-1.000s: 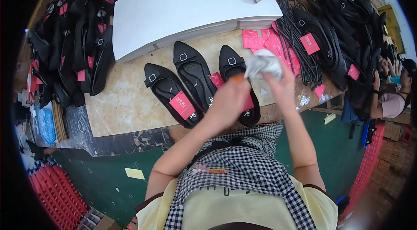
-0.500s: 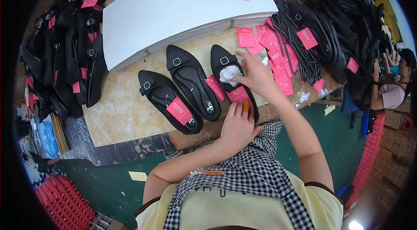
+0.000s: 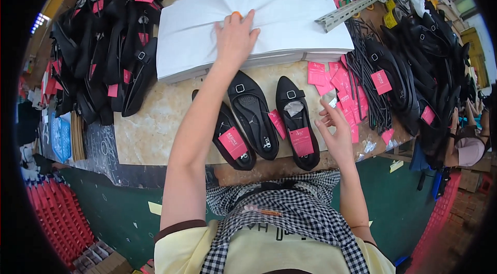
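My left hand (image 3: 235,38) reaches across the table and presses on a stack of large white paper sheets (image 3: 290,20). Its fingers are spread, one wears an orange finger cover, and the top sheet wrinkles around them. My right hand (image 3: 337,137) hovers beside the rightmost black pointed flat shoe (image 3: 306,142), fingers loosely bent and apart, holding nothing. White crumpled paper (image 3: 294,108) sits inside that shoe's toe, below a square buckle. To its left lie a middle black shoe (image 3: 252,113) and a left black shoe (image 3: 225,124), the latter partly hidden by my left forearm. Pink tags hang on the shoes.
Black shoes with pink tags are heaped at the left (image 3: 103,51) and right (image 3: 409,67). Loose pink tags (image 3: 344,85) and thin black sticks (image 3: 370,62) lie right of the paper. A slotted metal bar (image 3: 347,12) rests on its corner. Another person (image 3: 468,144) is at far right.
My left hand has left the right shoe and reached forward onto the paper stack. My right hand has let go of the white paper, now deeper in the toe, and drawn back rightward.
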Demonstrator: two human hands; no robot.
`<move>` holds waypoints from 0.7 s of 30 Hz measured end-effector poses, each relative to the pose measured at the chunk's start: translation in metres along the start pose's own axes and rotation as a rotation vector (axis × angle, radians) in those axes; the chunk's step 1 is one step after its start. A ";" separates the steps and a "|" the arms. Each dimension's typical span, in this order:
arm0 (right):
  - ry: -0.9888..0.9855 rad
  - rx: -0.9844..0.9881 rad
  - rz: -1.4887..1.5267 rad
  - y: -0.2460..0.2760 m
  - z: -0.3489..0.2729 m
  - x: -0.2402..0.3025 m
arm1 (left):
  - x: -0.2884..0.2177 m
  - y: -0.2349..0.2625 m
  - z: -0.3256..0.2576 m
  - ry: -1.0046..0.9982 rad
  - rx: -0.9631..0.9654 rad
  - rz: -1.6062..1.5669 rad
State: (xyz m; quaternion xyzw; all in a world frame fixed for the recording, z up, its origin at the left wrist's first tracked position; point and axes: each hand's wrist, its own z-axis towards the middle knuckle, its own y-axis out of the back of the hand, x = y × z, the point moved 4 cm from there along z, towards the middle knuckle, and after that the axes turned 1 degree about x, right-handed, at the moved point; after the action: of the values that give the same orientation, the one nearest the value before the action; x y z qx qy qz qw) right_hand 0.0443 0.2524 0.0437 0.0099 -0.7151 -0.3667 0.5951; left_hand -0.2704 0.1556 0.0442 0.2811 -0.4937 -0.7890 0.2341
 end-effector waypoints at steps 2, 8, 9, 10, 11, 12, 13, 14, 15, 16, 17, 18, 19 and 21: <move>-0.019 -0.011 0.051 -0.001 -0.007 0.010 | -0.028 0.014 -0.014 -0.075 -0.023 -0.221; -0.476 0.163 1.550 -0.021 -0.013 0.030 | -0.147 0.117 -0.144 -0.496 0.297 -0.914; -0.485 0.290 1.396 -0.034 -0.017 0.021 | -0.136 0.120 -0.142 -0.488 0.162 -0.918; -0.489 0.410 1.238 -0.041 -0.021 0.020 | -0.125 0.126 -0.138 -0.481 0.025 -0.919; -0.492 0.417 1.238 -0.043 -0.017 0.024 | -0.112 0.129 -0.140 -0.466 -0.115 -0.910; -0.386 0.442 1.039 -0.041 -0.008 0.032 | -0.102 0.122 -0.151 -0.461 -0.115 -0.908; -0.280 0.474 0.839 -0.039 0.002 0.044 | -0.088 0.114 -0.169 -0.351 -0.135 -0.831; -0.173 0.494 0.639 -0.039 0.012 0.048 | -0.082 0.114 -0.173 -0.246 -0.153 -0.757; -0.008 0.247 0.558 -0.026 0.024 0.043 | -0.067 0.106 -0.167 0.095 -0.142 -0.854; 0.145 0.198 0.368 -0.019 0.023 0.068 | -0.053 0.101 -0.156 0.447 -0.138 -0.932; 0.334 0.282 0.179 -0.034 0.013 0.096 | -0.056 0.092 -0.155 0.412 -0.033 -1.047; 0.520 0.366 -0.007 -0.057 -0.003 0.124 | -0.054 0.067 -0.169 0.447 0.069 -1.342; 0.560 0.348 -0.049 -0.066 0.007 0.123 | -0.052 0.064 -0.169 0.613 0.098 -1.558; 0.298 0.179 0.137 -0.070 0.045 0.088 | -0.048 0.061 -0.168 0.785 0.247 -1.830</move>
State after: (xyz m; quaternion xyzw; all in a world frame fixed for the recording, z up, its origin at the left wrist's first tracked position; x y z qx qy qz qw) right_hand -0.0493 0.1850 0.0792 0.0681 -0.6477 -0.2546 0.7148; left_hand -0.1160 0.0532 0.0504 0.8153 -0.0540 -0.4603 -0.3472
